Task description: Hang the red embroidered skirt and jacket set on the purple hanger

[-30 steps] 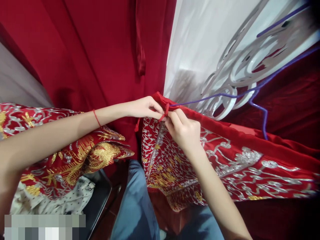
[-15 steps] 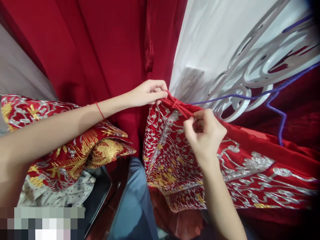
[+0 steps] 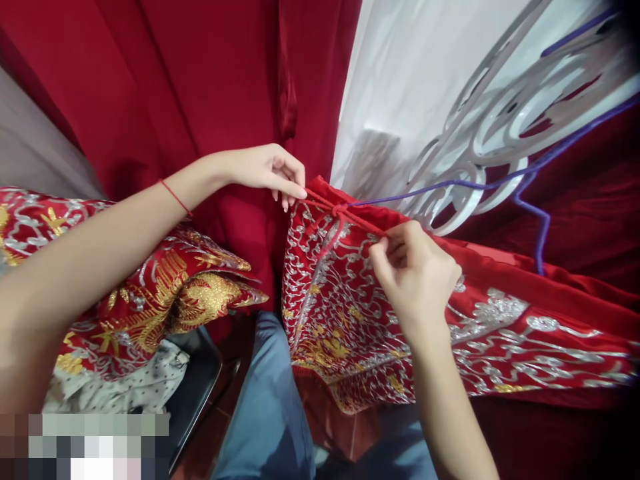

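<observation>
A red cord (image 3: 341,208) with a knot in its middle runs along the top edge of a red embroidered cloth (image 3: 345,293). My left hand (image 3: 280,175) pinches one part of the cord at the cloth's upper left corner. Farther right, my right hand (image 3: 415,267) grips the other part between thumb and curled fingers. Between the two hands the cord is drawn straight, and a loose piece hangs down from the knot over the silver embroidery. A purple string (image 3: 430,189) reaches the cloth's edge by the knot; how it is fastened there is unclear.
White scrollwork metal (image 3: 480,157) stands at upper right, with the purple string across it. A red curtain (image 3: 210,80) hangs behind. Another embroidered cloth (image 3: 200,307) lies at left, over dotted fabric (image 3: 155,380) and a black chair (image 3: 203,373).
My left hand has pulled away to the left, drawing the cord straight. The loose loops have closed into a smaller knot, and one piece now hangs down. My right hand keeps its grip.
</observation>
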Tool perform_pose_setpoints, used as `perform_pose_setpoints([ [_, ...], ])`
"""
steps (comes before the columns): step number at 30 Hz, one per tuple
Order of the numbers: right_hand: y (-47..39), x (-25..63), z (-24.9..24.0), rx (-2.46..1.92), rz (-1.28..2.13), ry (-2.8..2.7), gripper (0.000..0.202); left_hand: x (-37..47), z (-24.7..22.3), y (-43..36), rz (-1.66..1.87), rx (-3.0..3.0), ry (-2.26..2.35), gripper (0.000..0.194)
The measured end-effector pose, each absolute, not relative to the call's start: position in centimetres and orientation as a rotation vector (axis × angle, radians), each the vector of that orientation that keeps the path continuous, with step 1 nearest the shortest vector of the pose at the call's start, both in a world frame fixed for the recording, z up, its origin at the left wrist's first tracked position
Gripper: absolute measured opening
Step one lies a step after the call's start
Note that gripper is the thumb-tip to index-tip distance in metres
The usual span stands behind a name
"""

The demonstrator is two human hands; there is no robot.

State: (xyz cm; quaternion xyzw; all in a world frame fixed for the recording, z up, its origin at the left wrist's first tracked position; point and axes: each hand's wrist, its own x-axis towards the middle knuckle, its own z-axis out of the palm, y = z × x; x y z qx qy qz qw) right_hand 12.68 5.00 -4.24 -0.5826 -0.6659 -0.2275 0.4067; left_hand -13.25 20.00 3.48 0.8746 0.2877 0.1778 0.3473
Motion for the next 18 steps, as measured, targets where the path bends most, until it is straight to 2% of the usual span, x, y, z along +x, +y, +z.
perform_pose_setpoints([
  [12, 4.7, 13.8, -4.6, -1.505, -0.614, -1.700, 0.009, -15.0, 4.0, 21.7, 0.375, 2.386, 0.720, 0.028],
  [18, 4.9, 13.6, -4.5, -1.512, -0.628, -1.797, 0.012, -15.1, 3.1, 22.0, 0.594, 2.270, 0.799, 0.018],
])
